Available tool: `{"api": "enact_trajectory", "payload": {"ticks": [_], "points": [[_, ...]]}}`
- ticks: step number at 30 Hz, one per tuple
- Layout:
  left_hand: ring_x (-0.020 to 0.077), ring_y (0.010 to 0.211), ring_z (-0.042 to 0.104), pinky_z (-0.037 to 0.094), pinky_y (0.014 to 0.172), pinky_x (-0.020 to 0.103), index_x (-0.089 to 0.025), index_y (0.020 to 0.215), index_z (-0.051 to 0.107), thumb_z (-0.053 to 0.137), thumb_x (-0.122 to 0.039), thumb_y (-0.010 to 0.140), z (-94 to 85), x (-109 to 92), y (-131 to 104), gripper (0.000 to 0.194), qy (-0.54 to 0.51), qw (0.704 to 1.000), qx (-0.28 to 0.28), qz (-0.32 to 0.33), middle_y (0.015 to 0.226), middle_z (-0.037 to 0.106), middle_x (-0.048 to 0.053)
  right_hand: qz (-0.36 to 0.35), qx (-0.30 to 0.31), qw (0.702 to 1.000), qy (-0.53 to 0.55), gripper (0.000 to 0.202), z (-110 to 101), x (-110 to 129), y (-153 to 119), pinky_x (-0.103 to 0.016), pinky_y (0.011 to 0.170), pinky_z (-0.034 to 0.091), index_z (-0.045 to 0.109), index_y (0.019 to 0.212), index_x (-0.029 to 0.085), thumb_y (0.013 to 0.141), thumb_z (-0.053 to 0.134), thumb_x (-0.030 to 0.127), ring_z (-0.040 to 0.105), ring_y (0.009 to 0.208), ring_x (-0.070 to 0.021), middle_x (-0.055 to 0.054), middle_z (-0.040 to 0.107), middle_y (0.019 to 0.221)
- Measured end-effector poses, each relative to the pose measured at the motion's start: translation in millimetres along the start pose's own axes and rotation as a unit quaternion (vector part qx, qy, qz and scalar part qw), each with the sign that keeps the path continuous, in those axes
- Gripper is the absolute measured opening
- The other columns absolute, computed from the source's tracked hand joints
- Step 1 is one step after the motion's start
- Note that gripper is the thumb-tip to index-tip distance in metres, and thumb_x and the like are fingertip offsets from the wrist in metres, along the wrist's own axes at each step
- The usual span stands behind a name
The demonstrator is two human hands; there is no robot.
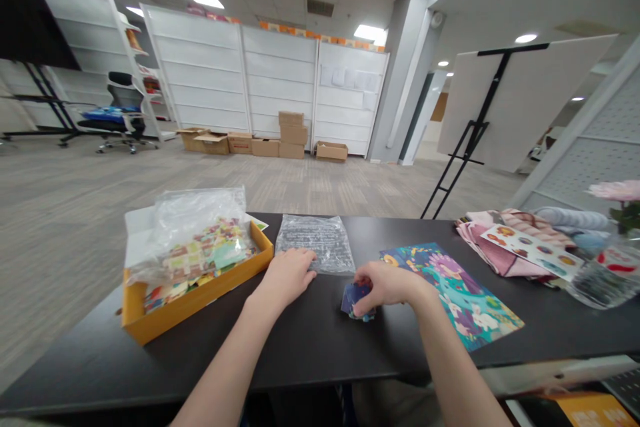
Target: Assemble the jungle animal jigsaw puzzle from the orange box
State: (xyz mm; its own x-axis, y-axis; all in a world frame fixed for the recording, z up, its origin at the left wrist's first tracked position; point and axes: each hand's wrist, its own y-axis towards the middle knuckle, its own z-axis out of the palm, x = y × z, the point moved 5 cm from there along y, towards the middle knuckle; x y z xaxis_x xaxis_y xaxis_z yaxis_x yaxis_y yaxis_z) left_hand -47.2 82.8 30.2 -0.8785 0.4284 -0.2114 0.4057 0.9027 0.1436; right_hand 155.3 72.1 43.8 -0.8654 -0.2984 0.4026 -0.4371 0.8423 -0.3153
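Pinching pieces (351, 295) in right hand (381, 284), best squared under light pressure, resting loose, empty left hand (291, 271) at bag (324, 245) edge.

The flat bag (320, 240) is crinkled, glossy plastic, the tabletop (305, 340) smooth, the pieces (352, 295) card-like.

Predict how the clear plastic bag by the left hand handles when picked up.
The clear plastic bag is probably floppy: its film is wrinkled. Likely light, since it lies nearly flat on the dark table. Its glossy surface may be slippery.
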Motion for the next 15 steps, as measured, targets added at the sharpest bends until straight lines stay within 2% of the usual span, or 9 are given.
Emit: {"api": "enact_trajectory", "payload": {"ticks": [3, 8, 15], "points": [[0.0290, 0.104, 0.068, 0.050, 0.089, 0.038, -0.022, 0.107, 0.069, 0.055, -0.026, 0.094, -2.2, -1.7, 0.4, 0.019, -0.034, 0.999, -0.011, -0.013, 0.111, 0.074, 0.011, -0.016, 0.020, 1.000, 0.012, 0.045, 3.1, 0.0, 1.9, -0.027, 0.059, 0.040, 0.075, 0.088, 0.021, 0.057, 0.088, 0.052, 0.062, 0.074, -0.0210, -0.003, 0.072, 0.085], [0.0283, 0.091, 0.071, 0.049, 0.080, 0.036, -0.020, 0.091, 0.068, 0.045, -0.025, 0.098, -10.6, -6.2, -0.7, 0.024, -0.037, 0.998, -0.025, -0.035, 0.094, 0.075, 0.011, -0.023, -0.006, 1.000, 0.015, 0.047, 2.4, 3.5, -1.3, -0.028, 0.066, 0.043, 0.074, 0.093, 0.021, 0.057, 0.090, 0.046, 0.063, 0.082, -0.0228, -0.005, 0.073, 0.093], [0.0265, 0.085, 0.070, 0.047, 0.074, 0.032, -0.020, 0.089, 0.068, 0.044, -0.024, 0.097, -18.2, -8.5, -1.8, 0.025, -0.045, 0.996, -0.050, -0.061, 0.089, 0.074, 0.010, -0.004, -0.007, 1.000, 0.011, 0.049, 3.6, 5.1, -3.9, -0.027, 0.063, 0.041, 0.073, 0.094, 0.021, 0.056, 0.090, 0.046, 0.062, 0.077, -0.0206, -0.003, 0.071, 0.088]]}}
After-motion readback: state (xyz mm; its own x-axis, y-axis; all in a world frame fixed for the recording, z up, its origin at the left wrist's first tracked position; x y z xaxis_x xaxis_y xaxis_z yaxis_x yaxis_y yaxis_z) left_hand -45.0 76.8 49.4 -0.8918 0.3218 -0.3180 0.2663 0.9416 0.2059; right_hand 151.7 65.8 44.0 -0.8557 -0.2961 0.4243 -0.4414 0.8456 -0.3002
